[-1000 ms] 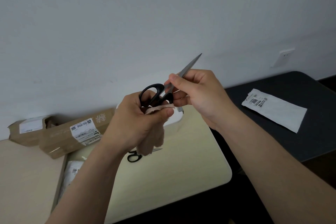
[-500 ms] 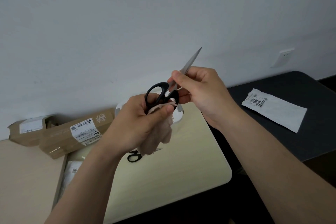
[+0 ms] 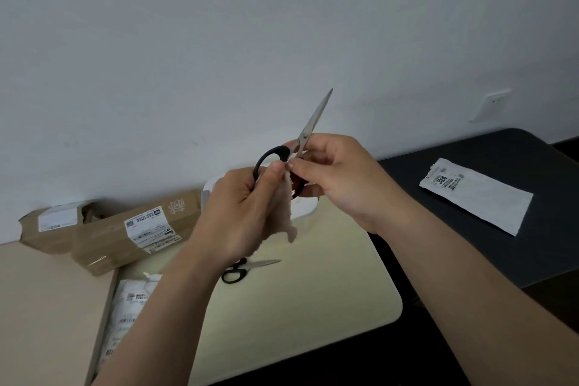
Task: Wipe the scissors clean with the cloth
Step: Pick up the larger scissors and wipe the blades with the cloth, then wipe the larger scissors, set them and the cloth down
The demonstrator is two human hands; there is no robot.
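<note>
The scissors (image 3: 313, 117) are held up in the air at the middle of the view, above the far end of the cream desk (image 3: 313, 291). Their closed blades point toward 1 o'clock against the pale wall (image 3: 282, 25), and the black handle loops sit at the 7 o'clock end.

The right hand (image 3: 341, 178) comes in from 4 o'clock. Its grip is closed on the scissors, with thumb and fingers pinching them near the pivot. The left hand (image 3: 241, 213) comes in from 7 o'clock. Its grip is closed round the pinkish cloth (image 3: 283, 213), and the thumb presses the cloth against the handles. The loose end of the cloth hangs toward 6 o'clock.

Below the hands, a second pair of scissors (image 3: 250, 266) lies flat on the cream desk, partly hidden by the left wrist. At 9 o'clock a long cardboard box (image 3: 109, 238) with a printed label leans beside a smaller cardboard box (image 3: 40, 229). At 3 o'clock a white packet (image 3: 482, 200) lies on a dark desk (image 3: 470, 244), and a wall socket (image 3: 493, 100) sits above it.
</note>
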